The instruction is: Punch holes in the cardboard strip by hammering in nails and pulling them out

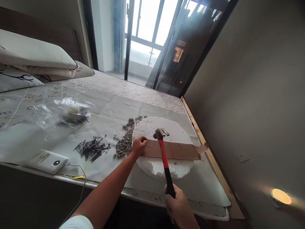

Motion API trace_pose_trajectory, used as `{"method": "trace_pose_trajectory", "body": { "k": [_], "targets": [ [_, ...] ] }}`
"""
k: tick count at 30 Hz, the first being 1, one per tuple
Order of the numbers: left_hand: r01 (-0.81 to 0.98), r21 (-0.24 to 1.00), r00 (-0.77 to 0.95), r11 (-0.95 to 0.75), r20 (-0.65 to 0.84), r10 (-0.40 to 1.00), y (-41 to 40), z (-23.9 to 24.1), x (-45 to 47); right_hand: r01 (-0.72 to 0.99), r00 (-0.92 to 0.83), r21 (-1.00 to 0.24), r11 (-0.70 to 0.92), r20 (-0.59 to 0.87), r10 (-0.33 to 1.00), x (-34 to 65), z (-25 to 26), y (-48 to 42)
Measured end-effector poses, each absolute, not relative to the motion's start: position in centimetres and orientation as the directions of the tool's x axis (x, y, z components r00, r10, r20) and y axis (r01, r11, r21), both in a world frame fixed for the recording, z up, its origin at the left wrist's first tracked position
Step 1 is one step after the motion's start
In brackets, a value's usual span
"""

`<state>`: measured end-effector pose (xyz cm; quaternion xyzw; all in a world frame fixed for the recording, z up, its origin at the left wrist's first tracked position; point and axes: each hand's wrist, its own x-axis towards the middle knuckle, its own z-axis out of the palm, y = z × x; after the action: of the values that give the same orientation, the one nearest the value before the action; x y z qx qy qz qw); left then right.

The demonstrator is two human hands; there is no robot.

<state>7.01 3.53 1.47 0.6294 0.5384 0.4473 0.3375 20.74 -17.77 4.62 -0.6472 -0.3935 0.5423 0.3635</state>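
My right hand [178, 205] grips the black end of a red-handled claw hammer [164, 159], whose steel head [161, 133] hovers over the left end of a brown cardboard strip [176, 150]. The strip lies across a round white foam disc [164, 127]. My left hand [138, 145] is closed in a pinch at the strip's left end, just left of the hammer head; what it pinches is too small to make out. Small dots mark the strip beside those fingers.
A pile of dark nails [91, 149] and a trail of grey gravel [125, 141] lie left of the disc on a sheet-covered bed [100, 108]. A plastic bag [69, 114], white power bank [47, 161] with cable, pillows [33, 52], and a wall [250, 95] on the right.
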Motion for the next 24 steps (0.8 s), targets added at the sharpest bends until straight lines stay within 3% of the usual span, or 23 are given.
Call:
{"method": "trace_pose_trajectory", "body": {
  "k": [6,10,13,16,19,24],
  "targets": [
    [0.307,0.935,0.05,-0.175,0.168,0.985,3.5,1.5,7.0,0.202,0.084,-0.854,-0.479,-0.472,0.878,20.9,3.5,-17.3],
    [0.069,0.988,0.068,-0.142,0.137,0.988,3.4,2.0,6.6,0.177,0.083,-0.899,-0.4,-0.392,0.916,21.1,3.3,-17.4],
    [-0.147,0.978,-0.032,-0.148,0.145,0.989,3.6,2.7,5.1,0.195,0.069,-0.9,-0.39,-0.385,0.921,21.2,3.3,-17.5],
    [-0.265,0.95,-0.192,-0.166,0.117,0.974,3.8,3.3,2.6,0.393,0.054,-0.883,-0.256,-0.256,0.965,21.4,3.2,-17.7],
    [-0.298,0.941,-0.29,-0.162,0.072,0.954,3.6,3.7,0.0,0.656,-0.035,-0.751,-0.079,-0.134,0.99,21.6,2.7,-17.9],
    [-0.18,0.968,-0.31,-0.174,0.112,0.944,2.3,3.6,-3.0,0.944,-0.175,-0.309,0.115,-0.172,0.97,21.4,1.6,-17.4]
  ]
}}
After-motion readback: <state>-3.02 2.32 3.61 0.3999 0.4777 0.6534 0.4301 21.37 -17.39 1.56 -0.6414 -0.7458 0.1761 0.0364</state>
